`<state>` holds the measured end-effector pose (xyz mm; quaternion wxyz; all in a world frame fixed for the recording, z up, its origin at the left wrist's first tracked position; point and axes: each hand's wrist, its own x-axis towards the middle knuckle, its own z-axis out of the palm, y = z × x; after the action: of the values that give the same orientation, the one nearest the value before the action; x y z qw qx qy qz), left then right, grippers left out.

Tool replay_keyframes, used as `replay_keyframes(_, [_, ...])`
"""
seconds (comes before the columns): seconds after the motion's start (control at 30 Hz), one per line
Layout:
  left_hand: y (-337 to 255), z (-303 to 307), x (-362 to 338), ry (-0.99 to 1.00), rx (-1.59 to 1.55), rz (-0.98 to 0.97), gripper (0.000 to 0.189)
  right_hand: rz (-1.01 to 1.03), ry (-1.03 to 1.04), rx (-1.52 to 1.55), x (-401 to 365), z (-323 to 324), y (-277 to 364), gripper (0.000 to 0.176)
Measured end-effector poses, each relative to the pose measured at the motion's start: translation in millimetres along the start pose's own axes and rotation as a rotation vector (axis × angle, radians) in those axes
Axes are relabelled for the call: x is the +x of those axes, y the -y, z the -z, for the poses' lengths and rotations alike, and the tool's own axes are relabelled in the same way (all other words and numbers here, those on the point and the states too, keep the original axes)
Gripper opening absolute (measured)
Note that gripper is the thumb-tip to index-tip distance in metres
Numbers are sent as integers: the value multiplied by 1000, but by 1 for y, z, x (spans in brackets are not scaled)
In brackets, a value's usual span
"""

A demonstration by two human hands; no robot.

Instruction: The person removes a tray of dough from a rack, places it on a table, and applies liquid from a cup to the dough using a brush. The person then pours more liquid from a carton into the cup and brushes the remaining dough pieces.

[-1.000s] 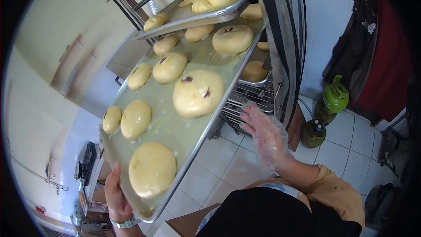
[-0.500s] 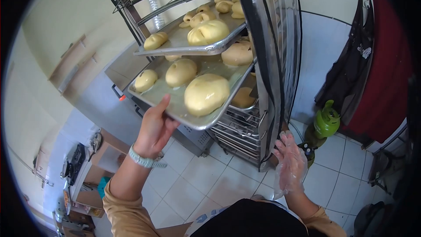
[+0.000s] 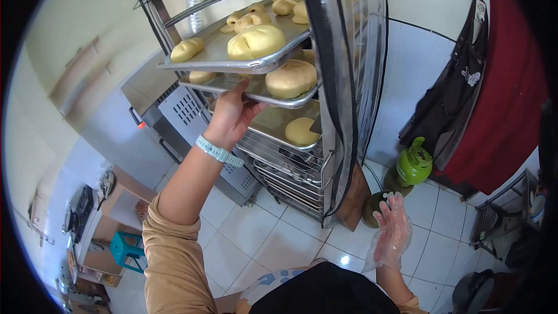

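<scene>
A tall metal wire rack (image 3: 290, 180), draped in a clear plastic cover with black edging (image 3: 360, 81), stands on a white tiled floor (image 3: 279, 238). Just beside it, on the left, is a grey metal cabinet with vent holes (image 3: 186, 116).

The rack carries several shallow steel baking trays. The top tray (image 3: 215, 58) juts out and holds a large scored yellow dough bun (image 3: 256, 40) and smaller ones behind it. Directly beneath it is the second steel tray (image 3: 279, 103), most of the way into the rack, with a round pale dough bun (image 3: 290, 78) near its front. A third tray (image 3: 273, 136) lower down holds another dough round (image 3: 301, 131).

The left hand (image 3: 232, 113) is raised against the near rim of the second tray, thumb up at its edge. Its fingers are tucked under the tray, so I cannot tell whether they clasp it.

The right hand (image 3: 392, 227), in a loose clear plastic glove, hangs low above the floor with fingers spread wide, holding nothing, near a bright green gas cylinder (image 3: 414, 166).

A pale teal wristwatch (image 3: 218, 151) sits on the left wrist.
</scene>
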<state>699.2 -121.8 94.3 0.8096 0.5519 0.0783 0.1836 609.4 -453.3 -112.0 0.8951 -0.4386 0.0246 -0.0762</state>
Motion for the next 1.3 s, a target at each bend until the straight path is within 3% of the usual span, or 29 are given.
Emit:
replay_keyframes(0.17, [6, -4, 11, 3, -23, -49, 35, -124, -53, -113, 10, 27, -29, 60])
replay_keyframes(0.3, [3, -8, 15, 131, -22, 52, 36, -298, -38, -219, 12, 39, -56, 64])
replay_keyframes(0.33, [2, -7, 18, 136, 30, 66, 37, -383, -81, -236, 10, 26, -56, 53])
replay_keyframes(0.37, [3, -5, 19, 171, 29, 76, 39, -406, -46, -271, 9, 22, -61, 53])
replay_keyframes(0.47, [11, 5, 25, 220, -81, 114, 48, -793, 62, -137, 18, 25, -81, 31])
replay_keyframes(0.5, [17, 10, 23, 170, -161, 91, 54, -845, 110, -196, 27, 28, -96, 31])
replay_keyframes(0.57, [29, 29, 6, 140, -227, -91, 61, -1233, 204, 42, 41, 33, -123, 28])
replay_keyframes(0.6, [41, 42, -10, 88, -233, -178, 58, -1025, 388, 3, 29, 31, -130, 23])
replay_keyframes(0.63, [56, 54, -31, -7, -251, -191, 55, -1081, 434, -44, 41, 26, -141, 23])
replay_keyframes(0.67, [73, 74, -49, -23, -277, -229, 51, -1270, 408, -32, 53, 19, -157, 19])
replay_keyframes(0.7, [94, 96, -66, -94, -281, -222, 45, -1454, 361, -26, 60, 11, -168, 19])
replay_keyframes(0.8, [152, 180, -127, -478, -162, -41, 35, -1498, 268, -140, 51, -41, -195, 19])
replay_keyframes(0.9, [178, 277, -217, -981, -167, 23, 22, -1572, 409, -155, 48, -85, -241, 18])
replay_keyframes(1.03, [159, 360, -352, -1744, -19, -272, 19, -1676, 528, -128, 30, -162, -295, 20])
replay_keyframes(1.1, [146, 394, -426, -2031, 146, -432, 18, -1523, 518, -176, 17, -198, -327, 22])
replay_keyframes(1.17, [127, 417, -489, -2269, 258, -490, 18, -1574, 585, -224, 5, -238, -367, 23])
replay_keyframes(1.23, [125, 445, -554, -2405, 326, -369, 20, -1722, 665, -165, -22, -287, -394, 24])
replay_keyframes(1.27, [127, 460, -580, -2584, 747, 57, 24, -1743, 676, -199, -39, -311, -407, 24])
replay_keyframes(1.3, [132, 469, -595, -2629, 1175, 547, 29, -1775, 753, -153, -58, -337, -419, 24])
